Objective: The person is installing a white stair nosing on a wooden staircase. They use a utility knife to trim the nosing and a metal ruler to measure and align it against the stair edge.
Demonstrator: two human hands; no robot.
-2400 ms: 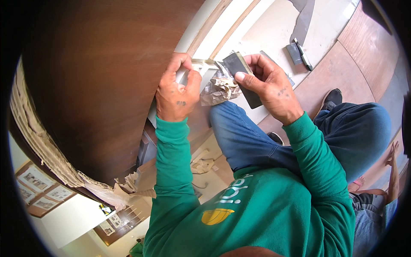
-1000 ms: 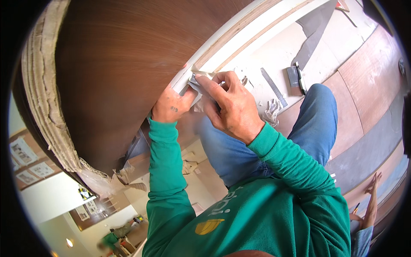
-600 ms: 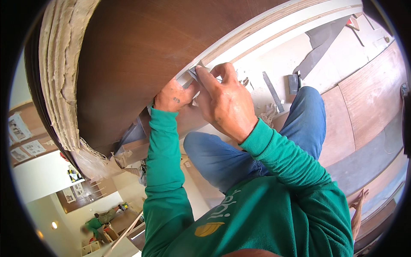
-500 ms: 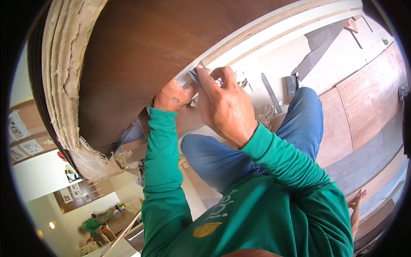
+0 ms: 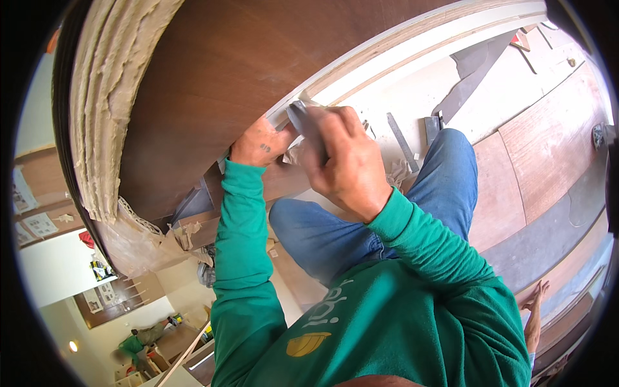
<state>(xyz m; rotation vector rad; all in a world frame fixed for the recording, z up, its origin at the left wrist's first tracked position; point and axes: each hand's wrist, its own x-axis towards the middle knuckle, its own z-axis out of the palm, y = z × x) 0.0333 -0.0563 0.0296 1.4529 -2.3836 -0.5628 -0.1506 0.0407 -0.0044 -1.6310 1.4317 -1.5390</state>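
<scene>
Right hand [image 5: 345,164] clamped on a flat grey blade, prob. a scraper [image 5: 302,122], thumb and fingers [image 5: 335,122] closed round it, tip pressed to the pale edge strip [image 5: 412,45] of the big dark-brown veneered panel [image 5: 258,58]. Left hand [image 5: 261,143] just beside, flat against the panel's edge w/ fingers tucked under; can't tell if gripping anything.

Risks, as judged from here:
- Blade tip close to left thumb; a slip along the edge could nick it.
- Too steep an angle could gouge the veneer or chip the pale strip.
- Panel leaning over the lap; if the bracing hand shifts, could swing or slide.

Around:
- Crumpled whitish scrap [image 5: 296,151] between the hands, partly hidden.
- Blue-jeaned knee [image 5: 445,168] right under the work, limits elbow room.
- Metal ruler-like bar [image 5: 401,132] and a dark tool [image 5: 431,128] on the pale floor sheet [image 5: 490,97], near the knee.
- Torn cardboard/wrap [image 5: 109,109] along the panel's left edge, ragged bits hanging below.
- Brown board [image 5: 548,148] at right, well apart.
- Another person [image 5: 138,338] far off, lower left, too small for detail.
</scene>
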